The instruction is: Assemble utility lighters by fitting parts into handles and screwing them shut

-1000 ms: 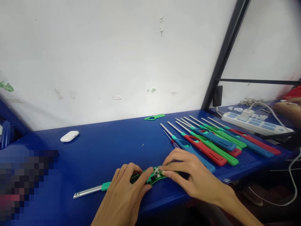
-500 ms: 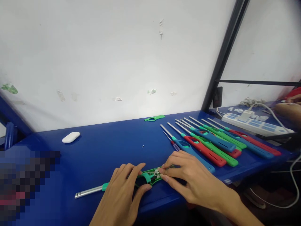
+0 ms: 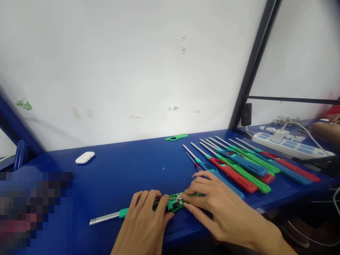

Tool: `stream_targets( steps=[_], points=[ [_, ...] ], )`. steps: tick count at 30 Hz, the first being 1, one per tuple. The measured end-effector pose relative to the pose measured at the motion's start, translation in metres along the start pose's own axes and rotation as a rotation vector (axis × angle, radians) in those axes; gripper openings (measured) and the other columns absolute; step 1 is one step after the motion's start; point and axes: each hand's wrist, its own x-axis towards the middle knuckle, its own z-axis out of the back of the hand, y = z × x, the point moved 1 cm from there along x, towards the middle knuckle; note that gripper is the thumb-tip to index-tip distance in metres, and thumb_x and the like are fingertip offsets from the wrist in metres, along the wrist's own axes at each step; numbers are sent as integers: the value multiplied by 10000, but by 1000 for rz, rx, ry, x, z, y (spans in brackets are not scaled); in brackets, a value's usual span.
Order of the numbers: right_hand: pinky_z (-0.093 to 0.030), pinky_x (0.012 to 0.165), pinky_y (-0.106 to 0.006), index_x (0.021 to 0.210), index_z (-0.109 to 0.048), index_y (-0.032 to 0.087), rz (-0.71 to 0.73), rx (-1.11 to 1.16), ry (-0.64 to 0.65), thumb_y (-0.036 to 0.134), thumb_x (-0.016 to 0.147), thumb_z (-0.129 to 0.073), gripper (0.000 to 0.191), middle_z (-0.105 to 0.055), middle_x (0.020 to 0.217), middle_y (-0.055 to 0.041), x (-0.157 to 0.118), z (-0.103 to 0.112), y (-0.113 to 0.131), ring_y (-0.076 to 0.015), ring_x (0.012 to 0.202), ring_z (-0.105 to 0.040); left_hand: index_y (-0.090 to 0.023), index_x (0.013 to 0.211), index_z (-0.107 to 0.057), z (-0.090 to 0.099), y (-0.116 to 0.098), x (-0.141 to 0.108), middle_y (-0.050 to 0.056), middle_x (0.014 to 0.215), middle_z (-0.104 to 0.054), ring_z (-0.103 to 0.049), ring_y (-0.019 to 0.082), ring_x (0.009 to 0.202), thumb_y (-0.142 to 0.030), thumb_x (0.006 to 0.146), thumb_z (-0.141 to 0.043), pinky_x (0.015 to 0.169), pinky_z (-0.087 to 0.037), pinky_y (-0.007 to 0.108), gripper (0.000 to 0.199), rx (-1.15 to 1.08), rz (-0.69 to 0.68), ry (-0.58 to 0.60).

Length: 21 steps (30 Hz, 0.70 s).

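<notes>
An opened green gas lighter (image 3: 176, 199) lies at the table's front, its inner parts showing and its metal barrel pointing left. My left hand (image 3: 145, 216) is closed over the trigger section, thumb at the near side and fingers across the top. With thumb and fingertips together, my right hand (image 3: 212, 205) works at the inner parts of the handle; its palm hides the handle's right end. Whatever small part sits between the right fingertips is too small to make out. A loose green handle half (image 3: 176, 137) rests at the back by the wall. Behind the lighter lies a tiny metal pin or screw (image 3: 163, 168).
Several finished-looking lighters, including a red lighter (image 3: 233, 173), lie in a row on the right. Beside them is a screwdriver (image 3: 195, 162), partly covered. A white earbud case (image 3: 85, 157) sits at left. A power strip (image 3: 289, 145) and another person's arm (image 3: 328, 129) are far right.
My left hand's fingers have shifted right along the lighter and now cover more of the trigger section. My right hand stays at the inner parts. The whole view has shifted slightly.
</notes>
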Motion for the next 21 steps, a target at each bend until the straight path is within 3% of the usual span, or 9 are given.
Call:
stream_targets(
  steps=[3,6,8,11,13,16,21],
  points=[
    [-358,1165,-470,1069,-795,245,44,-35,27,300,1099,-569,235,-793,1034,-15,10,12,-1,-209,1002,-696,-216,1136,-685,-1,0,-1,70,1020,-722,-694,294,877,-103,957,-636,783,-559,445,218,-3,14,25],
    [-439,1085,-468,1176,-783,260,82,-212,29,365,1137,-493,311,-789,1177,-42,34,32,-15,-232,1108,-700,-220,1180,-679,-5,1,-3,81,1054,-724,-698,311,907,-129,965,-648,798,-563,471,236,-3,18,16],
    [-492,1039,-456,1312,-722,275,37,-437,155,370,1162,-415,355,-761,1251,-58,60,42,-36,-231,1143,-698,-223,1200,-675,-7,3,-5,87,1074,-726,-701,321,929,-141,968,-651,811,-563,486,248,-7,13,-4],
    [-563,995,-465,1354,-680,213,-31,-556,282,333,1120,-542,297,-744,1238,-101,108,50,-83,-244,1098,-717,-232,1223,-673,-11,6,-7,88,1099,-729,-703,311,939,-166,976,-663,807,-564,460,256,-16,-1,-19],
    [-605,957,-473,1329,-664,182,-93,-631,365,372,1047,-685,341,-695,1317,-105,139,48,-117,-251,1108,-713,-235,1247,-670,-12,8,-8,90,1131,-730,-704,306,954,-190,981,-676,811,-564,445,270,-12,-4,-22],
    [-612,951,-476,1351,-649,182,-166,-704,472,371,1037,-699,370,-671,1361,-113,176,38,-160,-262,1136,-704,-252,1278,-658,-15,9,-10,76,1165,-721,-705,289,972,-211,1010,-655,846,-563,439,271,-25,20,0],
    [-615,944,-478,1360,-643,179,-232,-759,599,372,1032,-707,385,-670,1359,-111,204,18,-196,-266,1135,-705,-253,1241,-667,-17,7,-10,62,1135,-719,-715,282,955,-231,1045,-607,862,-576,458,205,-55,58,23]
  ],
)
